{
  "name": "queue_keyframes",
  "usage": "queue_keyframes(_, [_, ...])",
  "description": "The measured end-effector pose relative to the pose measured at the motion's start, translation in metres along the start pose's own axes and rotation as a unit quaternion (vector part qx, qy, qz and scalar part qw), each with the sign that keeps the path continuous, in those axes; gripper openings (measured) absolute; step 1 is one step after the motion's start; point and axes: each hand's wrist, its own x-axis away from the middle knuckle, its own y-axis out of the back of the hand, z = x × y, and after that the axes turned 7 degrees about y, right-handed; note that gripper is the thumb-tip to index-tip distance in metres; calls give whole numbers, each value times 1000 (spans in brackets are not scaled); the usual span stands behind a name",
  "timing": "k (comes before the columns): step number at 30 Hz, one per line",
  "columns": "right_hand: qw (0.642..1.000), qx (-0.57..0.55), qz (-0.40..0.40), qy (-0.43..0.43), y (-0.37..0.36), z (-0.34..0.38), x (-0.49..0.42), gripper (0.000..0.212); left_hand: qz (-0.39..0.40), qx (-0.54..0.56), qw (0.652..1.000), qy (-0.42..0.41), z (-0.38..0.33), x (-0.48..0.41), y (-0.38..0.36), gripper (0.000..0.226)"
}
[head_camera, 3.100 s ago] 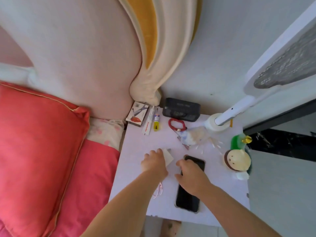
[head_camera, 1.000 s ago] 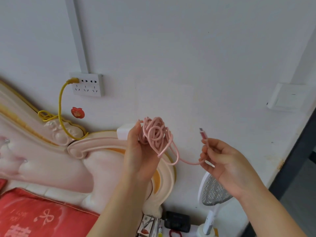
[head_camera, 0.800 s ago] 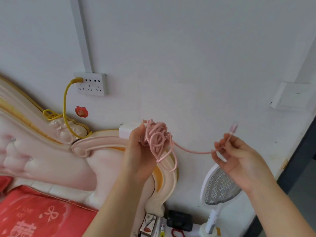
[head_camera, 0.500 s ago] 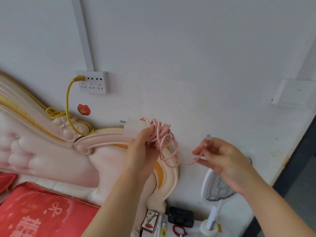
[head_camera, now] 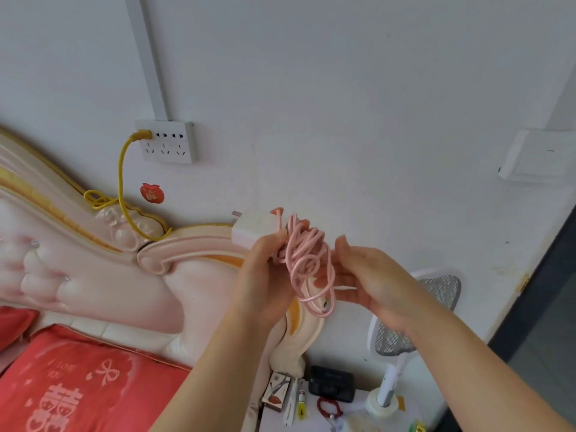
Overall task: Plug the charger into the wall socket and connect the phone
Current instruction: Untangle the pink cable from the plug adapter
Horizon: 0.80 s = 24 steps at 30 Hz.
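My left hand [head_camera: 265,275] holds a white charger block [head_camera: 254,227] with its prongs pointing left, plus a tangled bundle of pink cable [head_camera: 307,263] attached to it. My right hand [head_camera: 367,282] is against the bundle from the right, fingers under the hanging loops and thumb raised. The white wall socket [head_camera: 168,141] is up and to the left, with a yellow cable [head_camera: 124,182] plugged into its left outlet. The phone is out of view.
A pink and gold headboard [head_camera: 93,260] runs below the socket, with a red pillow [head_camera: 78,388] beneath. The nightstand [head_camera: 349,414] at the bottom holds a black clock [head_camera: 332,383], small boxes and an electric swatter [head_camera: 408,325]. A wall switch [head_camera: 539,157] sits at right.
Both hands lifted the charger from the nightstand to wall height. My right hand pulled the cable end out to the right, then came back against the bundle.
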Motion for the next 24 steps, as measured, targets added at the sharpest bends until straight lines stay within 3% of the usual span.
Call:
queue_keyframes(3, [995,-91,-14,-27,-5,5,-4,38,-6,-26,1000,1,-2,-1,2,15])
queue_keyframes(6, [978,-198,-40,-48,-10,4,-9,21,-13,-13,1000,8,-4,-2,7,45])
queue_keyframes(10, [956,-278,-87,-38,-11,9,-13,14,-28,-41,999,16,-1,-1,13,45])
queue_keyframes(17, [958,-262,-92,69,9,16,-6,22,-131,4,991,-25,-7,-3,23,28])
queue_keyframes(24, [950,-283,-99,91,19,15,-2,22,-114,-10,993,-40,-4,-7,17,17])
